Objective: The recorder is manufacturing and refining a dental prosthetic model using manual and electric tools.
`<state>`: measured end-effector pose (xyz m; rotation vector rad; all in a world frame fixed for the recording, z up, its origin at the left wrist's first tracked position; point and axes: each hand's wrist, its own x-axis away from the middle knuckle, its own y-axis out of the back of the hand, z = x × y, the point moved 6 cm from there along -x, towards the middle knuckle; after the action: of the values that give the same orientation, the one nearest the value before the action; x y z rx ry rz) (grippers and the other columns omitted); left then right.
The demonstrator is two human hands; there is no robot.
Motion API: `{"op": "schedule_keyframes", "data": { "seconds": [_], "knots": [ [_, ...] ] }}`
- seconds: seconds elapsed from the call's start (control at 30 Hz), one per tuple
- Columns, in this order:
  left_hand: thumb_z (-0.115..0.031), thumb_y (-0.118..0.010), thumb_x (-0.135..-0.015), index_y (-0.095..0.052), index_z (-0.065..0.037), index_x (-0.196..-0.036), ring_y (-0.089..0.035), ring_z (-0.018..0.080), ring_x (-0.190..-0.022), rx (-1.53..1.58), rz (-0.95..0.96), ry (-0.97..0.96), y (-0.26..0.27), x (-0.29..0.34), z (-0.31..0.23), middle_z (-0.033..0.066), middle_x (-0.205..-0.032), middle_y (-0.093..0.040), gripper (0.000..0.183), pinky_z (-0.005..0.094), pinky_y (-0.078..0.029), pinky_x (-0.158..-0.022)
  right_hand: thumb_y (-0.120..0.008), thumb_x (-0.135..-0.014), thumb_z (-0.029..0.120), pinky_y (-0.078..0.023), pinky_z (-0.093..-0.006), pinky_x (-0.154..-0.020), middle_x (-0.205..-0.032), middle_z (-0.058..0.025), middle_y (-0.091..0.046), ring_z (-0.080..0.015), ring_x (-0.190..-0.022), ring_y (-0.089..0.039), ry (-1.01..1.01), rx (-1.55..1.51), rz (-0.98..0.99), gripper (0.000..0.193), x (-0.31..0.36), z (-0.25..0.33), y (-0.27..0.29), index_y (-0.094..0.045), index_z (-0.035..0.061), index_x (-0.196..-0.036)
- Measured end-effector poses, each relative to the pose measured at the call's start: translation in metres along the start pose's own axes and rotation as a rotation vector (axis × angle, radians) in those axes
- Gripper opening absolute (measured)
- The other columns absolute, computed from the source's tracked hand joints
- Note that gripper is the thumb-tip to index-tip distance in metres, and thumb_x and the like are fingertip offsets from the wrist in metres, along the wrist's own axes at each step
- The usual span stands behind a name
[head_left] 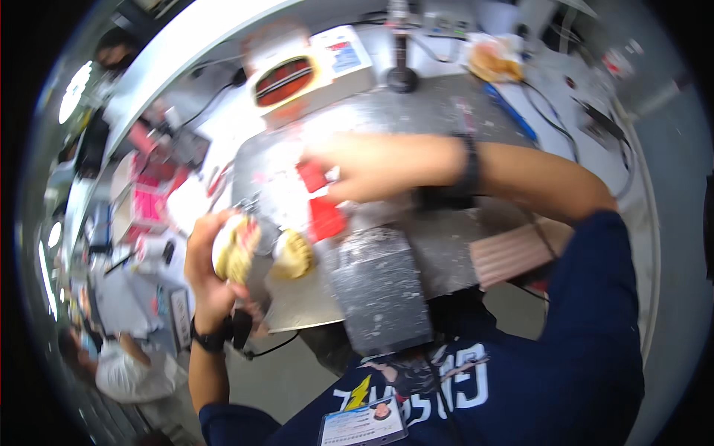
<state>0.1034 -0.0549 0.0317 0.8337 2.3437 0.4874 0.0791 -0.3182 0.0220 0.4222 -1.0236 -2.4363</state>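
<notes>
My left hand is closed around a pale yellow dental model, which has a pinkish patch on it and is raised over the left side of the metal work surface. Beside it lies another yellow dental model. A bright red sheet-like piece, perhaps wax, is at the middle of the surface. Over its upper part reaches my right hand, smeared by motion. Its fingers are too blurred to show whether they grip the red piece.
A grey block sits at the near edge. Behind stands a box with a red-filled oval opening, beside a dark upright tool. A blue pen-like tool and cables lie right, near a pink ridged slab. Pink boxes stand left.
</notes>
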Motion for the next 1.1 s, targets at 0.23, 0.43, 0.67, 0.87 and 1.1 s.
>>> {"op": "schedule_keyframes", "data": {
  "seconds": [0.23, 0.43, 0.67, 0.87, 1.1],
  "knots": [
    [-0.052, -0.052, -0.101, -0.026, -0.005, -0.155, -0.054, 0.0311, -0.128, 0.942, -0.177, 0.277, 0.013, 0.004, 0.037, 0.0162, -0.143, -0.051, 0.076, 0.0463, -0.038, -0.114, -0.064, -0.086, -0.001, -0.049, -0.0326, -0.084, -0.101, -0.0109, -0.066, -0.0213, -0.091, -0.063, -0.538, 0.297, -0.627, 0.025, 0.218, 0.032, 0.081, -0.064, -0.0013, -0.112],
    [-0.036, -0.063, -0.099, -0.036, -0.012, -0.146, -0.057, 0.033, -0.126, 0.813, -0.255, 0.367, 0.007, 0.012, 0.041, 0.0142, -0.135, -0.055, 0.059, 0.0497, -0.049, -0.106, -0.08, -0.081, 0.032, -0.051, -0.0486, -0.085, -0.08, -0.0166, -0.072, -0.0362, -0.078, -0.069, -1.097, -0.493, 0.254, 0.032, 0.36, 0.062, -0.093, -0.075, 0.0009, -0.091],
    [0.003, -0.07, -0.09, -0.042, -0.011, -0.139, -0.068, 0.0232, -0.104, 0.607, -0.543, 0.353, 0.003, 0.009, 0.035, 0.0104, -0.116, -0.06, 0.058, 0.0417, -0.064, -0.085, -0.072, -0.086, 0.02, -0.052, -0.04, -0.066, -0.074, -0.0149, -0.067, -0.0301, -0.072, -0.066, -0.406, 0.327, -0.152, 0.022, 0.412, -0.003, -0.16, -0.071, -0.0013, -0.088],
    [0.005, -0.07, -0.089, -0.048, -0.01, -0.135, -0.069, 0.0205, -0.095, 0.611, -0.578, 0.346, 0.006, 0.011, 0.037, 0.0079, -0.108, -0.062, 0.053, 0.0397, -0.065, -0.079, -0.074, -0.083, 0.021, -0.049, -0.0392, -0.06, -0.067, -0.0164, -0.064, -0.0326, -0.062, -0.063, -0.353, 0.567, -0.19, 0.022, 0.418, -0.033, -0.168, -0.07, 0.0003, -0.079],
    [0.004, -0.079, -0.08, -0.059, -0.005, -0.121, -0.066, 0.0135, -0.098, 0.39, -0.343, 0.133, 0.023, 0.035, -0.036, 0.0052, -0.109, -0.065, 0.046, 0.0291, -0.057, -0.086, -0.072, -0.086, 0.02, -0.05, -0.0379, -0.064, -0.071, -0.0157, -0.066, -0.028, -0.068, -0.064, -0.543, 0.451, -0.118, 0.022, 0.409, -0.075, -0.201, -0.07, -0.0019, -0.085]
  ]
}}
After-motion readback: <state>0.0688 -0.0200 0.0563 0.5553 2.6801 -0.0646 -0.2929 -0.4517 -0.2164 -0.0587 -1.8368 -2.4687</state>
